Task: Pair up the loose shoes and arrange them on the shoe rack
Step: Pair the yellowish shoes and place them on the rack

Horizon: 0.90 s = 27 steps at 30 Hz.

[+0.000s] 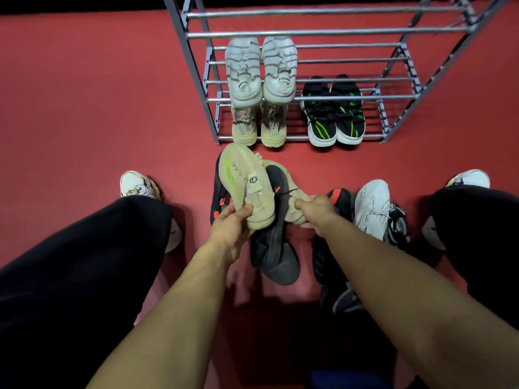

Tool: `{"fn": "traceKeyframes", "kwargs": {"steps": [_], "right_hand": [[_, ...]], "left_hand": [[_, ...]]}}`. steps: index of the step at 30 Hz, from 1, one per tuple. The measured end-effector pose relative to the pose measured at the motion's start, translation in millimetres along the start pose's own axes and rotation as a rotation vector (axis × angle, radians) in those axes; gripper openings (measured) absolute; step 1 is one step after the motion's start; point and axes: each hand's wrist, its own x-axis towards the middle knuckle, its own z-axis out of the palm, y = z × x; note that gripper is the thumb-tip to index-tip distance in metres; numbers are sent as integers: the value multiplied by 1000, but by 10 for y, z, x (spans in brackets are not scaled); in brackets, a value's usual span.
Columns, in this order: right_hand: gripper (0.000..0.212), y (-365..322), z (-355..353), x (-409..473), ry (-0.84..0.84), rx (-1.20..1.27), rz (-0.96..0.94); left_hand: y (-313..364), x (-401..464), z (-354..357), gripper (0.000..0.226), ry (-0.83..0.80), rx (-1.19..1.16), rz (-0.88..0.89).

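Currently my left hand [229, 226] grips a beige shoe [247, 183] by its heel at frame centre; my right hand [316, 210] clamps its partly hidden mate [292, 192] beside it.

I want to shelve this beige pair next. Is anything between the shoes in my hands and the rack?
Nothing visible blocks the way. The left hand and right hand hold the beige shoes above the loose pile; only bare red floor lies before the rack, whose upper bars are free.

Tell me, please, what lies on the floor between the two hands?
In the head view, a dark shoe lies between the left hand and right hand, under the beige shoes they hold.
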Motion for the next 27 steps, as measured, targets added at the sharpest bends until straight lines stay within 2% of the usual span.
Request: {"fn": "traceKeyframes", "kwargs": {"steps": [2,4,6,8,10,13,17,27], "right_hand": [[22,-230,-127,-145,54,53,-16],[16,-407,-298,-354,91,218,-20],[19,-486,-491,-585,7,495,-26],[23,-426,-689,-809,-139,642,-28],[28,-269,-842,-945,-169,617,-65],[35,-80,-982,-1010,-78,696,-116],[35,-105,-1103,-1033,-35,767,-119],[35,-860,-1530,-490,126,690,-234]], "left_hand": [[70,-64,95,31,-25,-2,15],[113,-162,201,30,-67,-21,31],[113,-244,285,32,-95,-24,47],[83,-276,346,52,-107,-32,84],[63,-365,397,63,-117,-42,118],[19,-461,466,51,-143,18,174],[-10,-508,586,50,-149,65,241],[457,-187,1227,53,-145,299,325]]}}
